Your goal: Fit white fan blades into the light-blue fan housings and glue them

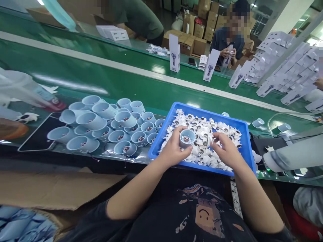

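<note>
My left hand (pixel 175 148) is closed around a light blue round plastic housing (pixel 187 137), its open end facing up. Inside the housing a small reddish-brown and white motor part shows. My right hand (pixel 225 149) pinches a white fan blade (pixel 210 139) just to the right of the housing, apart from it. Both hands are above a blue tray (pixel 176 107) full of loose white fan blades (pixel 199 127) with dark round hubs. To the left, many similar light blue housings (pixel 91 120) are piled up, several with motor parts visible inside.
White printed boxes (pixel 174 57) stand along the green conveyor belt (pixel 121 79). A co-worker (pixel 228 43) handles a box across it; another person (pixel 136 16) leans at the far left. Loose housings (pixel 258 123) lie right of the tray, near a pale cylinder (pixel 295 153).
</note>
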Available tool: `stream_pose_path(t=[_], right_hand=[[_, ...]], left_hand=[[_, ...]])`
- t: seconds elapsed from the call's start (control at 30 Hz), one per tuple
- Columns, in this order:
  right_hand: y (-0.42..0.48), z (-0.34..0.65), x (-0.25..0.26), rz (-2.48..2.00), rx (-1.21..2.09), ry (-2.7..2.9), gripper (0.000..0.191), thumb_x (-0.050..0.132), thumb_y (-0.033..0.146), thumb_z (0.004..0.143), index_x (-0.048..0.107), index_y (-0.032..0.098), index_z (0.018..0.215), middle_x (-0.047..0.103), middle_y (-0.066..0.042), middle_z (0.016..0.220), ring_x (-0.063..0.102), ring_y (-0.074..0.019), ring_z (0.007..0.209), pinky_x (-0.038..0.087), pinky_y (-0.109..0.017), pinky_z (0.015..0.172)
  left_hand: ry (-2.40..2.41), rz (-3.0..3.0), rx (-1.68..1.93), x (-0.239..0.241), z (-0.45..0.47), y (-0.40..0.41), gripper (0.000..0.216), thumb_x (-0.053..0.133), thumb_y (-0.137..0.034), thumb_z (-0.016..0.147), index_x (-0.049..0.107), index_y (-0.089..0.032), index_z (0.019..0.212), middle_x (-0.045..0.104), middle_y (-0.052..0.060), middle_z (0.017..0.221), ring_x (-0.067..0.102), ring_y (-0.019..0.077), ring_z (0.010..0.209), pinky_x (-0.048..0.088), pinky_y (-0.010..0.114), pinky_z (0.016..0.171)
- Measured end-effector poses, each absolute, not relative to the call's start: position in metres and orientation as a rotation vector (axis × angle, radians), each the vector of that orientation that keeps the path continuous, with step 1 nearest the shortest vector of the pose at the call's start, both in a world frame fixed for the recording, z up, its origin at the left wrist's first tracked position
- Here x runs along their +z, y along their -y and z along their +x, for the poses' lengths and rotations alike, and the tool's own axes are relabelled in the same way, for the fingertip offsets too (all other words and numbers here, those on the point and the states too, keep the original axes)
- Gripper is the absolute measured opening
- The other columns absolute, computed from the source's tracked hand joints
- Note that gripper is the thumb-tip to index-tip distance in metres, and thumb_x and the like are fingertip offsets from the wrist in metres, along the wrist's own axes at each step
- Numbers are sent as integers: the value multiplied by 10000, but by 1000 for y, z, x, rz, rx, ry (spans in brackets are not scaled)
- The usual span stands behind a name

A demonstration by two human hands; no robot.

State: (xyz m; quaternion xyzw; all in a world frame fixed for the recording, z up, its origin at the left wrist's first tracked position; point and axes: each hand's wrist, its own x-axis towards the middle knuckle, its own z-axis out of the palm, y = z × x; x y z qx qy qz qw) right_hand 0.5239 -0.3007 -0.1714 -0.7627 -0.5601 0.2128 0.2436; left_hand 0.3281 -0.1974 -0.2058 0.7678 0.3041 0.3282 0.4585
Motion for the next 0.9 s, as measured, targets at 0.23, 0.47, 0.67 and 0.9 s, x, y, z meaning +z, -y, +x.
stream_pose_path(t=[0.23, 0.47, 0.67, 0.9], right_hand=[[338, 505, -177, -1553, 858, 1414, 334, 400, 481, 965, 509, 222, 1146, 668, -71, 940, 657, -205, 785, 551, -333, 678], [333, 486, -152, -1669, 376, 1786, 135, 592, 133, 867, 676, 197, 952, 569, -60, 912, 555, -213, 839, 452, -364, 758], [324, 491, -155, -1639, 280, 1851, 134, 646, 43, 813, 687, 171, 804, 490, -33, 842, 519, -181, 767, 437, -315, 683], [370, 526, -133, -1483, 426, 1800, 202, 539, 336, 994, 718, 269, 925, 502, -45, 951, 536, -175, 852, 478, -291, 717]], left_hand=[[-405, 2249, 599, -190, 314, 207, 578, 760, -432, 734, 557, -228, 1236, 654, 89, 1235, 593, 288, 1158, 443, 456, 1026], [-216, 2510, 1006, -194, 325, 227, 353, 596, -296, 900, 522, -151, 1214, 708, 119, 1101, 672, 239, 1025, 528, 417, 913], [-252, 2535, 1247, -193, 340, 237, 344, 561, -224, 902, 510, -144, 1233, 719, 120, 1055, 681, 229, 987, 550, 403, 893], [-299, 2534, 1051, -180, 339, 206, 585, 695, -472, 834, 492, -221, 1322, 639, 114, 1256, 608, 262, 1147, 462, 464, 1031]])
